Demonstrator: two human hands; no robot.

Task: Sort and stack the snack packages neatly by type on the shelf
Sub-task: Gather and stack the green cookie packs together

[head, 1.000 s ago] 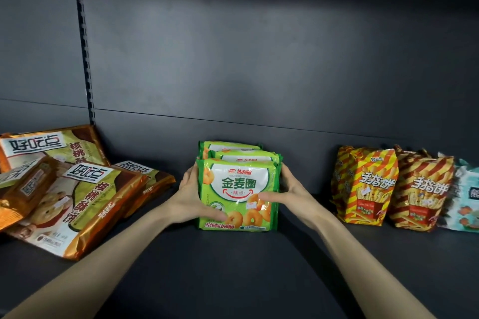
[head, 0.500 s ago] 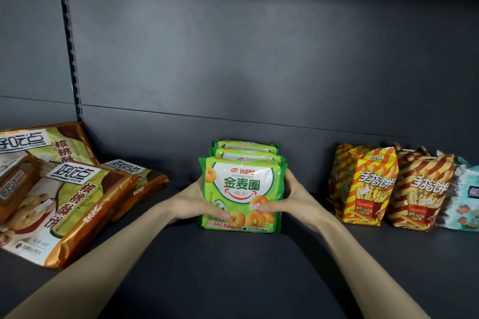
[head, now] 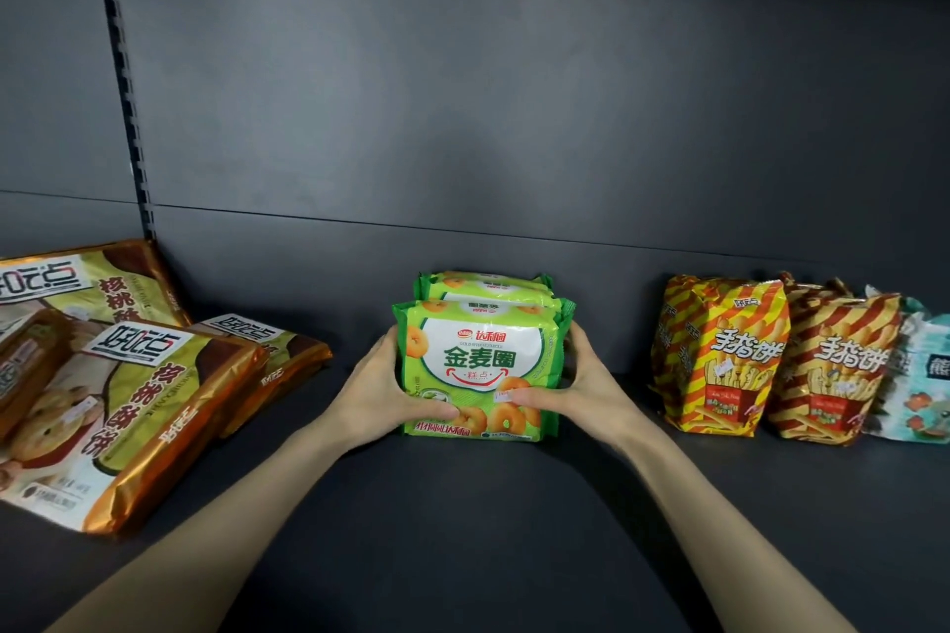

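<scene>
Three green ring-biscuit packages (head: 480,355) stand upright, one behind another, in the middle of the dark shelf (head: 462,529). My left hand (head: 383,388) grips their left side, thumb across the front package's lower face. My right hand (head: 578,386) grips the right side, its thumb also lying on the front. Several gold-and-olive walnut cookie packs (head: 128,406) lie overlapping at the left. Two red-and-yellow striped finger-biscuit bags (head: 719,360) stand at the right.
A teal and white bag (head: 920,386) stands at the far right edge, partly cut off. The shelf's back wall (head: 462,118) rises just behind the packages, with a slotted upright (head: 126,87) at the left. Bare shelf lies in front of the green packages.
Both hands have stayed clamped on the green packages, which sit slightly straighter and closer together. The view has shifted a little, so the cookie packs sit further left.
</scene>
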